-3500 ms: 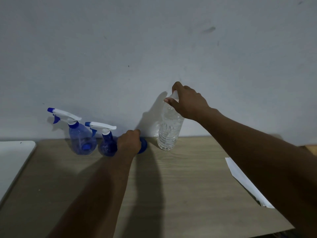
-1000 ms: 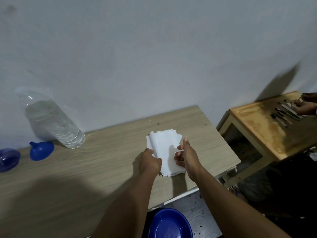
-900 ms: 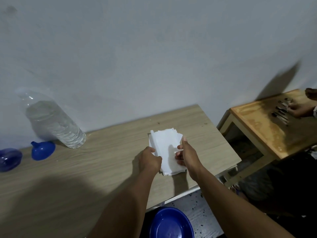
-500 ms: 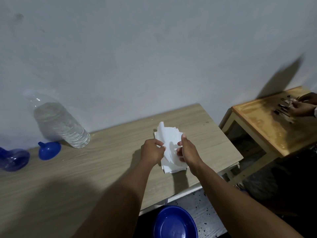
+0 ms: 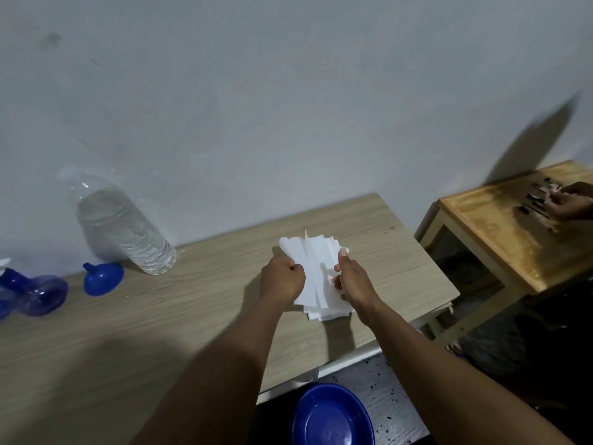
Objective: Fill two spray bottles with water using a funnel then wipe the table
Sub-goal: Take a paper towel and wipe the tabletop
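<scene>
While both hands grip it, the white stack of paper tissues (image 5: 316, 277) sits near the light wooden bench's (image 5: 192, 316) right end: left hand (image 5: 282, 279) fingers closed on its left edge, right hand (image 5: 351, 281) fingers pinching its right. Clear plastic water bottle (image 5: 122, 229), blue plastic funnel (image 5: 103, 278) and blue translucent spray bottle (image 5: 35, 293) stand far left.

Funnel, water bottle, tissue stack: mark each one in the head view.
funnel (image 5: 104, 279), head view, on its blue bowl.
water bottle (image 5: 123, 231), head view, mid-body of the clear plastic.
tissue stack (image 5: 319, 274), head view, top sheet between the hands.
</scene>
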`<state>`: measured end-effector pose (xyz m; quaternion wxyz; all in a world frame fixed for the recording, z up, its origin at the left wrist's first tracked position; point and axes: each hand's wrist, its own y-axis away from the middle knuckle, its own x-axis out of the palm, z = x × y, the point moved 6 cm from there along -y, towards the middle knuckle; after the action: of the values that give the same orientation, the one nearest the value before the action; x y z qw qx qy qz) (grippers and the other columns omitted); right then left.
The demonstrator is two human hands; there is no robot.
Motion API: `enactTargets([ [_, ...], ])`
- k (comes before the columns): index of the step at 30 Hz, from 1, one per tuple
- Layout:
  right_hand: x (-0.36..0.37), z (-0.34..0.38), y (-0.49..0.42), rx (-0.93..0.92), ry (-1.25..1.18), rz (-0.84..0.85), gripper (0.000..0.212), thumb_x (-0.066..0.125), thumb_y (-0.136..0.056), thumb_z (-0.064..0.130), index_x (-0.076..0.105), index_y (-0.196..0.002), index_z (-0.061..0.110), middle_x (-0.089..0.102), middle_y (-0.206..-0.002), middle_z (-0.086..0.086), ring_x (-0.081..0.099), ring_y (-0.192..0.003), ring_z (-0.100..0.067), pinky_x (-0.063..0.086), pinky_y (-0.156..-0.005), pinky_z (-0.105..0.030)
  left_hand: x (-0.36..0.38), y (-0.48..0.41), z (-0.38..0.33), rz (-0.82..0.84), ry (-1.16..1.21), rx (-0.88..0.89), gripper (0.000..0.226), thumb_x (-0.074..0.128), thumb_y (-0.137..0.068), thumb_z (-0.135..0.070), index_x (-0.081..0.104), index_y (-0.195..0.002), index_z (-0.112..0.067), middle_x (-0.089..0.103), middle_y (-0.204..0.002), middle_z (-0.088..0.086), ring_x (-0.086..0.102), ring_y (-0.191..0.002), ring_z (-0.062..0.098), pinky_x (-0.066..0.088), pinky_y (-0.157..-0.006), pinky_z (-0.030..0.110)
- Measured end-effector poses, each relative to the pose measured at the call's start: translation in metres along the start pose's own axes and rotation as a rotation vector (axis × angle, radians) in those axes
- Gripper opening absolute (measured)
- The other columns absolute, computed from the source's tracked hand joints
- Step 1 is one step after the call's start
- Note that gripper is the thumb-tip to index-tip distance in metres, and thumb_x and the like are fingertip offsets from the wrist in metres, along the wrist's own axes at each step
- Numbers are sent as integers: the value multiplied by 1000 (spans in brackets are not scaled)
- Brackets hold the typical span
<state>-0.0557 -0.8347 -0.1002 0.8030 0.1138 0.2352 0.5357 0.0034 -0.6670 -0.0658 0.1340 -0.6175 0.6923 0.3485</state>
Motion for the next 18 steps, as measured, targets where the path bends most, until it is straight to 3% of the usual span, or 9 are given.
enactTargets([
  [4, 2, 4, 3, 9, 41, 6, 92, 19, -76, 87, 58, -123, 19, 63, -121, -9, 59, -112, -28, 47, -101, -49, -12, 2, 0, -39, -55, 3, 11, 45, -93, -19, 52, -95, -11, 57, -86, 1, 51, -77, 23, 28, -51, 28],
  [7, 3, 2, 2, 13, 80, 17, 99, 19, -69, 91, 57, -124, 19, 63, -122, -7, 58, -113, -27, 47, -102, -49, -22, -1, 7, -98, -49, 14, 14, 48, -92, -19, 53, -100, -9, 58, -88, 2, 52, -76, 23, 29, -50, 26],
  [10, 5, 5, 3, -5, 144, 30, 80, 25, -85, 82, 60, -118, 17, 63, -118, -4, 59, -110, -24, 47, -100, -45, -33, -5, 14, -133, 42, 20, 12, 52, -92, -16, 55, -102, -11, 55, -77, -7, 52, -68, 15, 32, -51, 21],
  [12, 8, 13, 6, -53, 199, 16, 61, 32, -97, 67, 61, -110, 15, 62, -110, -2, 58, -103, -21, 45, -90, -38, -43, -6, 19, -146, 86, 11, 10, 50, -94, -16, 55, -103, -15, 52, -75, -11, 49, -64, 6, 32, -50, 20],
  [16, 30, 37, 10, -159, 273, 23, 40, 46, -99, 53, 60, -105, 17, 61, -95, 7, 56, -89, -12, 39, -75, -31, -72, -9, 30, -166, 143, 36, 13, 47, -95, -12, 58, -101, -17, 56, -81, -10, 57, -77, 14, 38, -59, 25],
  [18, 53, 50, 10, -166, 222, 109, 28, 54, -97, 46, 60, -102, 19, 64, -96, 6, 57, -87, -12, 42, -72, -28, -90, -8, 37, -153, 185, 69, 11, 53, -95, -12, 59, -93, -21, 57, -84, -12, 55, -79, 10, 39, -66, 25],
])
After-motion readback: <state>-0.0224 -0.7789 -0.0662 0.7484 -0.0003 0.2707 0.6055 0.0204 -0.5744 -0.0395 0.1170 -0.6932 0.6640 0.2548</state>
